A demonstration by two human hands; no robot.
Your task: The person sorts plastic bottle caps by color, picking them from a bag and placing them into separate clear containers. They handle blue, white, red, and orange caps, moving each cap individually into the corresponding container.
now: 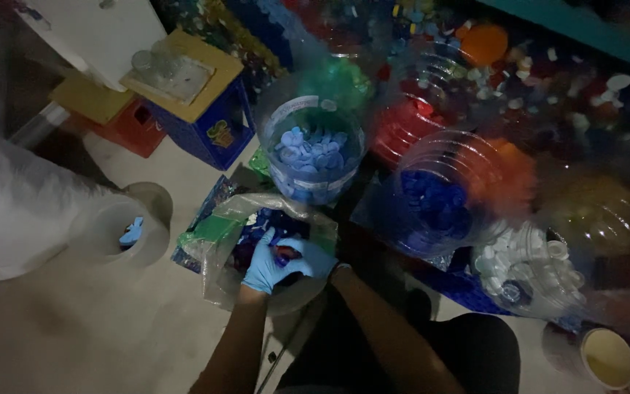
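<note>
The location is a sorting workspace for plastic bottle caps, set up on a bare floor (74,343), most likely in a small recycling or collection room rather than a home kitchen or office. Evidence: clear containers stand close together, each holding caps of one colour, including a tub of light blue caps (313,155), a jar of dark blue caps (432,204), a jar of red caps (402,125) and a jar of white caps (530,266). A large unsorted heap of mixed caps (548,80) fills the background. A blue crate (216,131) with a yellow lid stands on the floor. Lighting is dim and the view is blurred, so finer detail cannot be confirmed.
</note>
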